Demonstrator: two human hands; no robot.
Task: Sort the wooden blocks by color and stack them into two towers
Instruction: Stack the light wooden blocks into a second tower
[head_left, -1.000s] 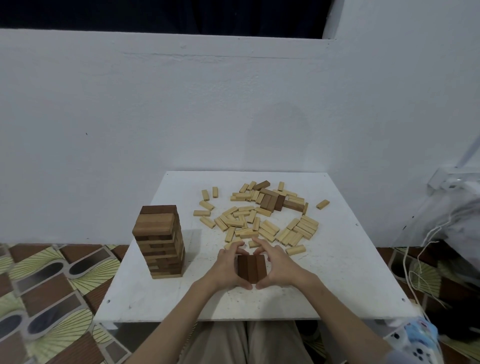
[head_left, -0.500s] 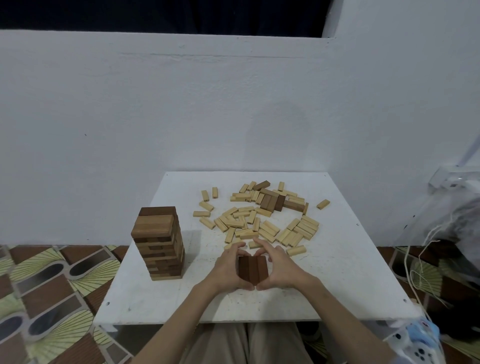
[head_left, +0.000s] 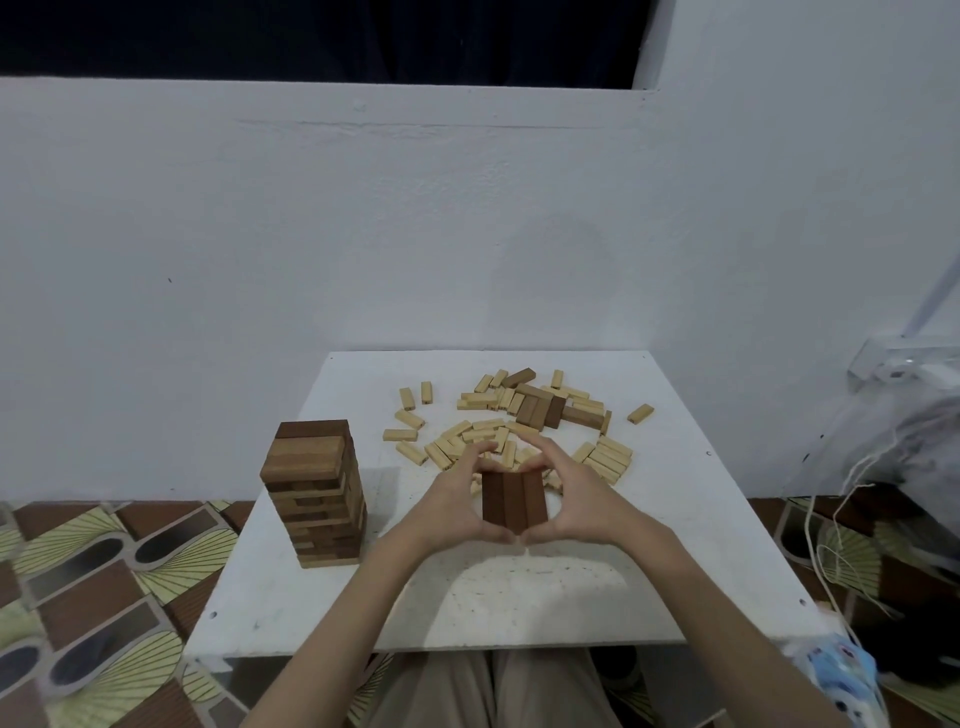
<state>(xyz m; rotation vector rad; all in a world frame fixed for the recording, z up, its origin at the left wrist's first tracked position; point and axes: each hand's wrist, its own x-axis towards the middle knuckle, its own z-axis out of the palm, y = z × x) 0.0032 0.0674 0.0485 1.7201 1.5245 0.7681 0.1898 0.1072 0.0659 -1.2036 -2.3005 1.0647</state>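
Left hand (head_left: 451, 504) and right hand (head_left: 576, 501) clamped in a shared grip on three dark blocks (head_left: 514, 501), above white counter (head_left: 675, 545), brown tower (head_left: 314, 499) left, pale blocks (head_left: 605, 460) scattered behind

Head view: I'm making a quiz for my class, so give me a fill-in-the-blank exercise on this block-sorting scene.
1. Both hands, left hand and right hand, hold a row of ____ dark brown blocks between them.
2. The brown tower stands to the person's ____ of the hands.
3. The loose blocks scattered behind the hands are mostly ____ in color.
4. Everything rests on a ____ table.

Missing words: three; left; light; white
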